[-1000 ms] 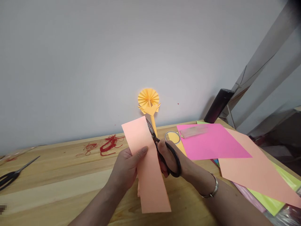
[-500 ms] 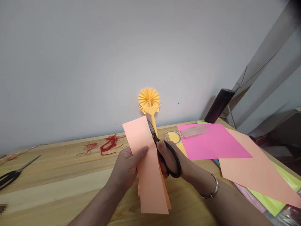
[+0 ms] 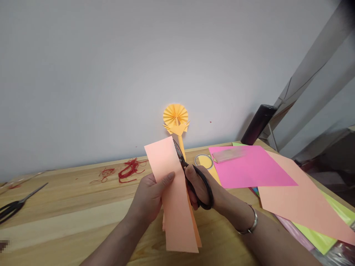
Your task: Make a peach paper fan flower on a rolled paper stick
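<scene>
Near the middle of the view, my left hand (image 3: pixel 151 195) grips a long peach paper strip (image 3: pixel 177 214), thumb across its front and fingers behind. More peach paper hangs beneath it. My right hand (image 3: pixel 201 184) is closed on the handles of black scissors (image 3: pixel 208 190). Their blades lie along the strip's upper right edge, partly hidden behind the paper. Just beyond, a yellow folded-paper fan flower (image 3: pixel 175 115) on a yellow paper stem stands in front of the wall.
Red thread (image 3: pixel 129 170) and other scissors (image 3: pixel 18 206) lie left. Right are a tape roll (image 3: pixel 203 162), a pink sheet (image 3: pixel 249 173), a peach sheet (image 3: pixel 299 207), green sheets and a black cylinder (image 3: pixel 256 125) by the wall.
</scene>
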Demonstrator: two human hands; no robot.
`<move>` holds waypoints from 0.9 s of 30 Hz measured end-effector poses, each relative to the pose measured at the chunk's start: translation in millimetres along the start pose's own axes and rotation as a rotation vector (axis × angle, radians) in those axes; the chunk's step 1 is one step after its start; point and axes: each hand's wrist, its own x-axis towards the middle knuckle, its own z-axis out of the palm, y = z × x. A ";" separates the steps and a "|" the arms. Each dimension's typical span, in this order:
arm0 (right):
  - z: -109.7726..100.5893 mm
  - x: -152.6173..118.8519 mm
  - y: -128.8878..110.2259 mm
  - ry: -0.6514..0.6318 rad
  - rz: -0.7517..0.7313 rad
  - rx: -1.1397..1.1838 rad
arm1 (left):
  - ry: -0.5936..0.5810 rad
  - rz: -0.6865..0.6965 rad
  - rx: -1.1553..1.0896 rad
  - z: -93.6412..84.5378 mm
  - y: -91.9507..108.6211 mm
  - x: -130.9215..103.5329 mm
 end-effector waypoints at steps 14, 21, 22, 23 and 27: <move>-0.5 -0.7 0.1 0.020 -0.008 -0.018 | 0.067 -0.002 0.036 0.5 0.7 0.4; -0.3 -3.6 0.6 0.019 -0.015 -0.019 | 0.087 0.009 0.049 0.4 0.8 0.4; -0.6 -3.7 0.7 0.015 -0.021 -0.025 | 0.080 0.010 0.051 0.4 0.7 0.3; -0.9 -3.6 0.7 0.010 -0.025 -0.029 | 0.070 0.010 0.051 0.4 0.5 0.1; -1.9 -3.6 -0.7 0.013 -0.015 -0.042 | 0.051 0.002 0.035 -0.2 -0.8 -0.6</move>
